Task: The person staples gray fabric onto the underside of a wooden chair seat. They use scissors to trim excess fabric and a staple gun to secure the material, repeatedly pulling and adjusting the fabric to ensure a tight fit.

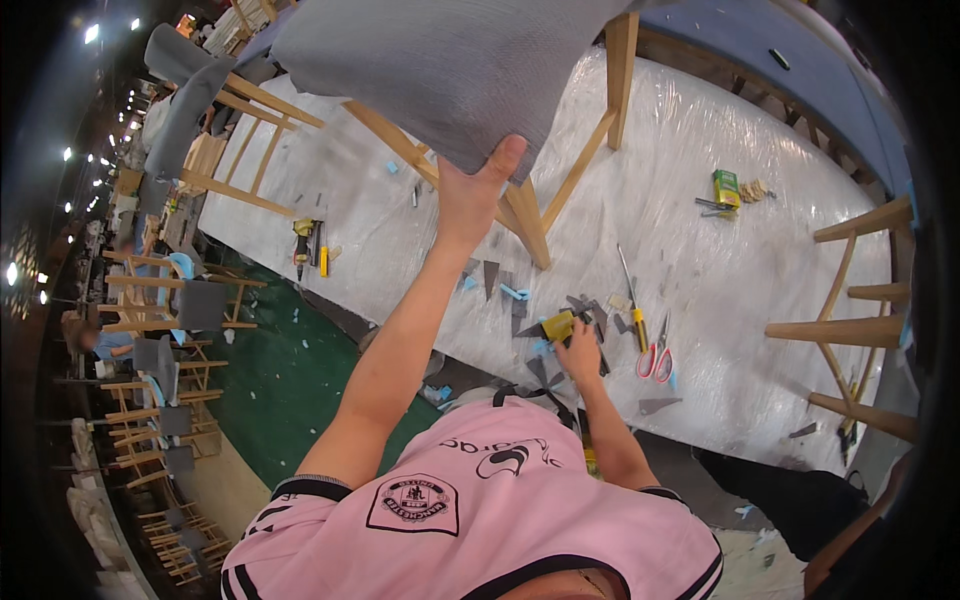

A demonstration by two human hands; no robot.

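A chair with a grey fabric seat (430, 75) and pale wooden legs stands on the plastic-covered table at the top. My left hand (470, 205) grips its near corner, thumb on the fabric and fingers tucked below the seat edge, mostly hidden. Lower and to the right, my right hand (580, 357) is closed around a yellow-and-black hand tool (558, 325) lying low over the table; its exact kind is unclear. Grey fabric scraps (520, 300) surround it. Right of this hand are a yellow-handled screwdriver (638, 325) and red-handled scissors (657, 360).
Clear plastic wrap covers the table (760, 270). A green-and-yellow box (726, 190) sits right, and a power-driver-like tool (301, 245) left. Chair legs (840, 330) jut in at right. Another grey chair (185, 100) stands left. Part of another person (790, 500) shows lower right.
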